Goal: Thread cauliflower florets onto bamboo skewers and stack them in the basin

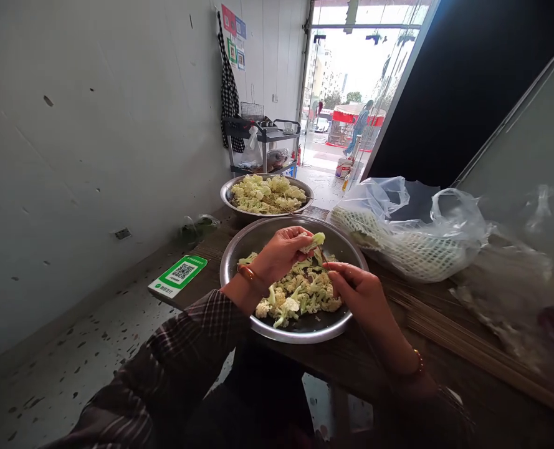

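Observation:
My left hand [279, 254] is over a large steel basin [227, 265], fingers pinched on a pale green cauliflower floret [318, 239]. Just to its right, my right hand [359, 292] grips a thin brown skewer [324, 257] between thumb and fingers. The skewer's upper end meets the floret; whether it has gone in, I cannot tell. Below both hands, several loose cauliflower pieces [311, 296] lie in the basin.
Behind stands a second steel bowl [225, 198] heaped with cauliflower. To the right are a plastic bag [426, 246] with foam netting and a bundle of thin sticks [449, 327]. A QR-code card [179, 275] lies at the table's left edge. A cart [265, 134] stands beyond.

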Demonstrator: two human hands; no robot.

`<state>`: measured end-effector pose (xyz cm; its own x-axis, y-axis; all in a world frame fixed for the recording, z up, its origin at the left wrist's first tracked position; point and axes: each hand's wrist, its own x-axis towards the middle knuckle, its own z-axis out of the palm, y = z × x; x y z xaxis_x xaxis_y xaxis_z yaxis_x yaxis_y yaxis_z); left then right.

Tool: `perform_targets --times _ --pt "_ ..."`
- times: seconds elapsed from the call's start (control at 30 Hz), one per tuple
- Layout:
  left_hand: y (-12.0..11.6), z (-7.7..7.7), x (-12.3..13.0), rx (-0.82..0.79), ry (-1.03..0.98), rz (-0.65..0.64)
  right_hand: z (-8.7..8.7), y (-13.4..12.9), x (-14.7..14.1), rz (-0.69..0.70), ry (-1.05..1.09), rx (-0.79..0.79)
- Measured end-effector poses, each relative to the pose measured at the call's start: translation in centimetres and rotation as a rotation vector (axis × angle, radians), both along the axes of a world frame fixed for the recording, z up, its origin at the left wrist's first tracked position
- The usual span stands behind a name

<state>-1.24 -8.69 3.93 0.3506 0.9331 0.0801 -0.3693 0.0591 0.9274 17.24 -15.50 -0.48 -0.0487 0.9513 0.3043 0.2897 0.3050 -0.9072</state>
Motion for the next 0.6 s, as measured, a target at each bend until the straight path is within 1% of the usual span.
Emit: perform_targets --times 0.1,0.23,0.4,0.53,0.6 --pt "-0.2 -0.1 0.2 -0.01 0.008 -0.025 -0.1 -0.7 -0.7 -0.081 -0.049 0.069" --pt "-0.2 -0.2 0.2 -0.02 -0.006 -0.039 -0.1 -0.7 -1.7 -0.179 -0.1 0.155" --pt "-0.2 -0.2 0.2 -0.026 -0.007 -0.056 -0.1 -0.2 -2.3 -0.203 -0.135 0.177" --pt "-0.6 -0.5 0.7 -0.017 0.035 -0.105 0.7 0.1 -2.8 -0.255 -0.174 0.225" --pt "-0.9 -0.5 1.0 0.003 0.029 -0.098 1.2 0.4 -3.0 -0.262 -0.188 0.239"
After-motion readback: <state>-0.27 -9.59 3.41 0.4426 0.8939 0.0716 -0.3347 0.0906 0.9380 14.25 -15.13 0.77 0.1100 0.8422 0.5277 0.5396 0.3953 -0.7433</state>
